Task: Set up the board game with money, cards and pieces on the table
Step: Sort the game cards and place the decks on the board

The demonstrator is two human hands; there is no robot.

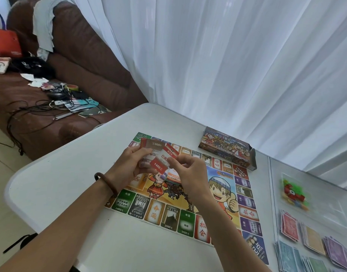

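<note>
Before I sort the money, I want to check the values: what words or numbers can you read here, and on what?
"1000元": brown note, held in the left hand.
"1400元": red card, pinched by the right hand.
"2400元", "2000元", "3000元": near-edge squares of the board.
"南疆": green squares on the board.
Game box and card stacks: too blurred to read.

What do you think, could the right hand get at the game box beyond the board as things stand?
Probably yes: the game box lies uncovered past the board with nothing between, though the right hand is pinching a red card.
</note>
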